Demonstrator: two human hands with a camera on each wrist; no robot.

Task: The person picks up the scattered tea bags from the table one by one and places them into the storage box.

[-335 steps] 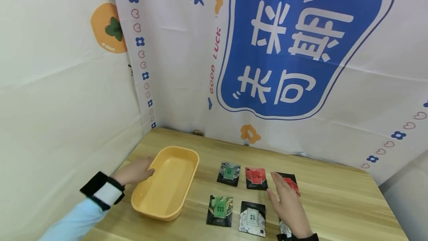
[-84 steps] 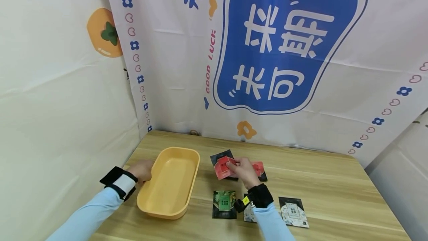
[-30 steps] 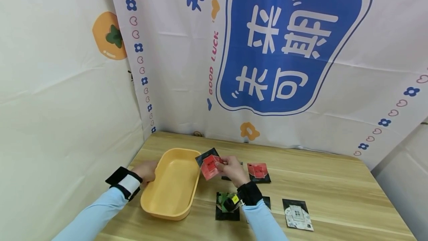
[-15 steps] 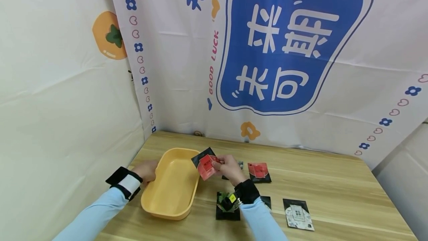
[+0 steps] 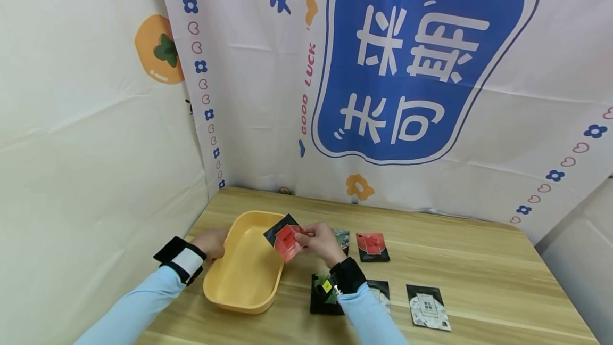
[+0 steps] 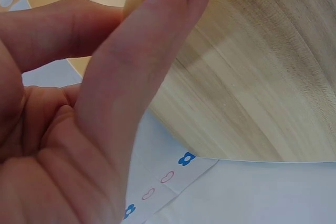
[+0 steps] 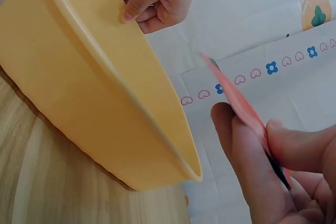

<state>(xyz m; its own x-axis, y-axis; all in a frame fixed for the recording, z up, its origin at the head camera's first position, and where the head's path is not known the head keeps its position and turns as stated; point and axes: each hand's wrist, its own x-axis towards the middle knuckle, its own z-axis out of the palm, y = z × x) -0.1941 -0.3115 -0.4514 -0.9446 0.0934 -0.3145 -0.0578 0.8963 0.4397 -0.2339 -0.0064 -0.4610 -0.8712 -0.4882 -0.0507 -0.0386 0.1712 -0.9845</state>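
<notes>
The red packet (image 5: 286, 237) and the right hand (image 5: 322, 241) have moved left since the earlier frame, farther over the yellow tray's (image 5: 241, 276) right rim. The right hand pinches that packet between thumb and fingers, raised above the worktop (image 5: 479, 270). The left hand (image 5: 210, 243) grips the tray's left wall, towards the worktop's left edge. A second red packet (image 5: 373, 247) lies towards the back edge, a white packet (image 5: 428, 306) nearer the front.

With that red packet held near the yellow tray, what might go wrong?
The right hand pinches the red packet near one edge, so it might slip or swivel. Lowered too soon, it may clip the tray. The wrist camera hiding part of the green packet could brush it.
</notes>
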